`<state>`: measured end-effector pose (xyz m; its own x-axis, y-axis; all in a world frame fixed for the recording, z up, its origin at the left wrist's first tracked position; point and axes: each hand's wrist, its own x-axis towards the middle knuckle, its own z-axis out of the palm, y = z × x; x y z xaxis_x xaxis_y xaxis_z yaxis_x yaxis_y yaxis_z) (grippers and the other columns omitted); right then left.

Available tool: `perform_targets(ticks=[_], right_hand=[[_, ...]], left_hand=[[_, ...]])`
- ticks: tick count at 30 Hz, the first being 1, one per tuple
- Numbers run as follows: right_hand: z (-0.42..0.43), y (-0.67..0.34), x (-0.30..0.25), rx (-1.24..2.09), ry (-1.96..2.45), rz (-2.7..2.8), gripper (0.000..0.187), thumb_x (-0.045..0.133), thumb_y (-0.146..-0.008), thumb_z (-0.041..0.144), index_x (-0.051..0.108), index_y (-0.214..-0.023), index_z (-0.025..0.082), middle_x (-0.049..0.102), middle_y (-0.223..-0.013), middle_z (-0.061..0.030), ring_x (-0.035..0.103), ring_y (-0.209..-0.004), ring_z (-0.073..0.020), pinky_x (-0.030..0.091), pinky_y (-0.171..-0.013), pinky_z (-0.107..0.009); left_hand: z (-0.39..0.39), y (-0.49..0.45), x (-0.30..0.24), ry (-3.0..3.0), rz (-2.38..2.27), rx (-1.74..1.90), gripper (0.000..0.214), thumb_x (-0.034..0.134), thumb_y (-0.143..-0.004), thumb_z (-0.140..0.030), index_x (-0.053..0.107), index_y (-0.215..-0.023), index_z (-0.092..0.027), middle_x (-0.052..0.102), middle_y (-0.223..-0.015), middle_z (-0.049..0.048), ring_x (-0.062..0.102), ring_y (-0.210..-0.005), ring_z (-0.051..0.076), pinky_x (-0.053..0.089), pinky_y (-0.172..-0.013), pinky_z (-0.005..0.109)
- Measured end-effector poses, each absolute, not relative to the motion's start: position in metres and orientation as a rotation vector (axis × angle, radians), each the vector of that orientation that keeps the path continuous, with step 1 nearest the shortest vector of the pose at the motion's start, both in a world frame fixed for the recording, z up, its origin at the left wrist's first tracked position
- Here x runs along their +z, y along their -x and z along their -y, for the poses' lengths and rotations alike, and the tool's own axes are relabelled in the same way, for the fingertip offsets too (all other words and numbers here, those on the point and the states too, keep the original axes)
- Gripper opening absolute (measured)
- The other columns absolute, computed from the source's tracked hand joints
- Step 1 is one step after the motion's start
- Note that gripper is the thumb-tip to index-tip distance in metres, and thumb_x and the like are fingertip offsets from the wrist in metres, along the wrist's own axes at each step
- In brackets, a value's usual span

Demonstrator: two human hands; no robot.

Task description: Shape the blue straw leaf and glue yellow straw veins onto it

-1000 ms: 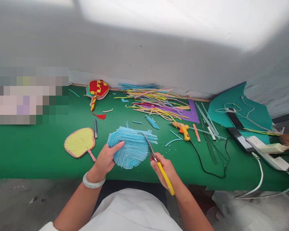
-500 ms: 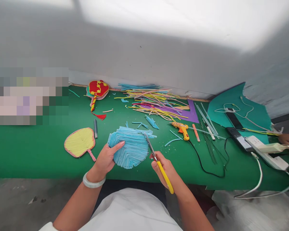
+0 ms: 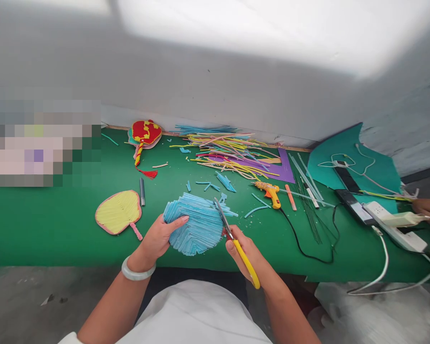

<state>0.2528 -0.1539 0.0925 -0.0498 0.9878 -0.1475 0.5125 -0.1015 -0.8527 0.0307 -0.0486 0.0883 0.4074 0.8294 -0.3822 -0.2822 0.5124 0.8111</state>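
Green covers the desk (image 3: 39, 224) from left to right, and over its near middle I have the blue panel (image 3: 195, 227), a rounded piece built of pale blue strips, held up between the two hands. Whether it touches the surface below, I can't tell from up here. Just left of it lies a yellow fan (image 3: 118, 212), its pink handle pointing toward the near right. My left hand (image 3: 156, 237) is clamped on the panel's left edge, thumb on top and the fingers mostly out of sight. My right hand (image 3: 244, 246), near and to the right of the panel, is wrapped around the scissors (image 3: 239, 249). Their long axis runs from near right to far left, with the blades along the panel's right edge; how far those are parted, I can't make out. As I judge it, everything turns on the smallest items: the uneven strip ends (image 3: 232, 213) jutting right past that edge. They lie to the far side of the right hand, slightly left, and point rightward, so the blades stand steeply across them. The right hand is clearly the nearer one.
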Motion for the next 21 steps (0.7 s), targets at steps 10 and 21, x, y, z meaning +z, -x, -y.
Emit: perform_targets(ticks=[10,21], right_hand=[[0.1538,-0.2526,0.0926,1.053,1.646,1.594,0.044,0.037,-0.093,0.062,0.051,-0.095,0.02,0.04,-0.066,0.0053,0.033,-0.058,-0.0108,0.029,-0.054,-0.023],[0.1509,-0.2486,0.0917,0.963,1.673,1.528,0.045,0.042,-0.089,0.064,0.048,-0.08,0.02,0.037,-0.061,0.0063,0.03,-0.053,-0.0095,0.028,-0.05,-0.022]], left_hand=[[0.0477,-0.026,0.0843,-0.758,-0.867,0.746,0.043,0.083,-0.07,-0.034,0.072,-0.106,-0.014,0.075,-0.108,0.0121,0.07,-0.102,0.032,0.059,-0.087,0.041],[0.0482,-0.0251,0.0814,-0.757,-0.872,0.735,0.042,0.083,-0.069,-0.034,0.072,-0.105,-0.014,0.075,-0.107,0.0114,0.07,-0.101,0.031,0.058,-0.086,0.04]])
